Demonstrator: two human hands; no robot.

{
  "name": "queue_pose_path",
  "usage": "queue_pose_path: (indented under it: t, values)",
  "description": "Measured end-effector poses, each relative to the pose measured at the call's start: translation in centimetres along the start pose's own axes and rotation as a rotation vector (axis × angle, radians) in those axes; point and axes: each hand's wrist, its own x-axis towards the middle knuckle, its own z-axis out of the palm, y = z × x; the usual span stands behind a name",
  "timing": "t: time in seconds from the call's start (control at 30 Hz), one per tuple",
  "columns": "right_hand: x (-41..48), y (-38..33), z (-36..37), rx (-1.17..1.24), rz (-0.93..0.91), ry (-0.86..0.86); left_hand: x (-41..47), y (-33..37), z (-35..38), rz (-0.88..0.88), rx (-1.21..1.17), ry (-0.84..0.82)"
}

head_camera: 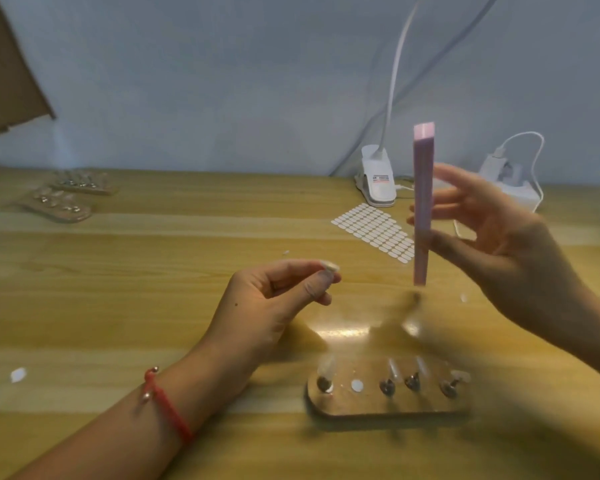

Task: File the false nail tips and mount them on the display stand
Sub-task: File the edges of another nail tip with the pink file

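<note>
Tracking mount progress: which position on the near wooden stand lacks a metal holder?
The second position from the left on the brown wooden display stand: only a flat white round dot there; the other four carry metal holders.

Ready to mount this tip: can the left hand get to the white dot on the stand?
Probably yes. The left hand, pinching the nail tip, sits just beyond the display stand with nothing between it and the white dot. The right hand holds the file upright, off to the side.

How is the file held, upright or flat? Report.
Upright: the file stands near vertical, pink end up, held by the right hand.
</note>
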Motion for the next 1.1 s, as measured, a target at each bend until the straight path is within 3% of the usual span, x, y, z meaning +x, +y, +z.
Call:
queue_pose_path:
  t: [0.2, 0.43, 0.6, 0.73, 0.87, 1.0, 1.1]
  values:
    - [0.6, -0.1, -1.2, -0.491, -0.495, -0.110, 0.0, 0.1, -0.1, -0.048, -0.008, -0.025]
    - [0.5, 0.2, -1.4, -0.671, -0.712, -0.185, 0.0, 0.3, -0.1, -0.062, -0.013, -0.107]
    - [1.8, -0.6, -1.3, -0.678, -0.727, -0.141, 0.0, 0.1, -0.1, -0.064, -0.052, -0.115]
    - [0.8, -0.7, 0.6, -0.672, -0.738, -0.270, 0.0, -0.1, 0.0, -0.062, -0.074, -0.102]
    - [1.4, -0.9, 0.3, -0.553, -0.580, -0.228, 0.0, -0.1, -0.1, -0.077, -0.071, -0.059]
    - [1.1, -1.5, 0.9, -0.502, -0.544, -0.382, 0.0, -0.1, 0.0, -0.097, -0.075, -0.079]
    - [1.8, -1.4, 0.4, -0.466, -0.436, -0.292, 0.0, 0.0, 0.1, -0.079, -0.078, -0.035]
